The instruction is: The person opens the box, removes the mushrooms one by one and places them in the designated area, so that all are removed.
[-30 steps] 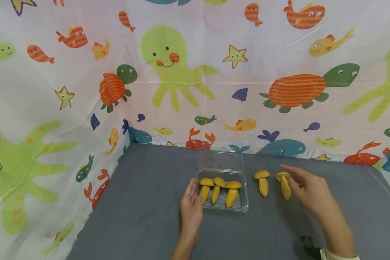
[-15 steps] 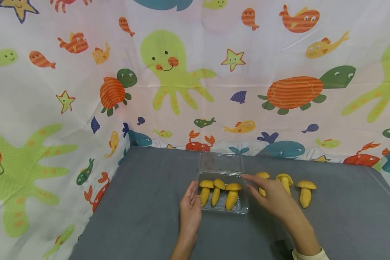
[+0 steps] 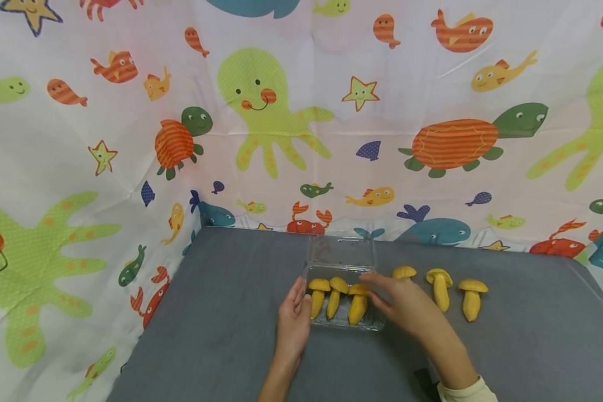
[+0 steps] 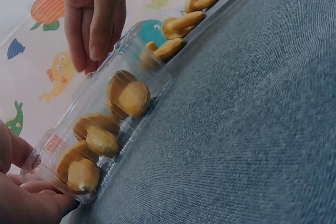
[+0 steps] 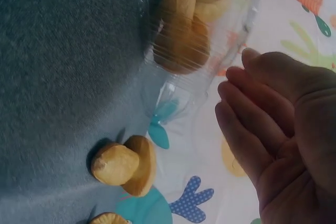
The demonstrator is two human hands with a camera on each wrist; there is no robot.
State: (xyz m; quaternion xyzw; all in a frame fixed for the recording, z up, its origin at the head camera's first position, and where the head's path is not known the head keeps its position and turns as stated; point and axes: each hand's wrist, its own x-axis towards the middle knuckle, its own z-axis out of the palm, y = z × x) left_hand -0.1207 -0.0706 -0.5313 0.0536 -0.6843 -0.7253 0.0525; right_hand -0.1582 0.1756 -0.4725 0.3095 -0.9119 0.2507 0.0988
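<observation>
I log three yellow round-capped mushrooms [image 3: 359,308] in the clear plastic box [image 3: 344,319], left hand [image 3: 292,324] gripping its side, right hand [image 3: 406,302] empty, fingers loose, three mushrooms [image 3: 440,290] remaining outside on the grey tabletop [image 3: 221,312].

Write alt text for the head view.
A person's left hand holds a clear open box of three yellow mushrooms; the right hand is over its right side. Three more mushrooms lie on the grey table to the right, sea-animal cloth behind.

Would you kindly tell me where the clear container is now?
In the head view, the clear container sits on the gray table, left hand gripping its left side, right hand over its right edge.
</observation>
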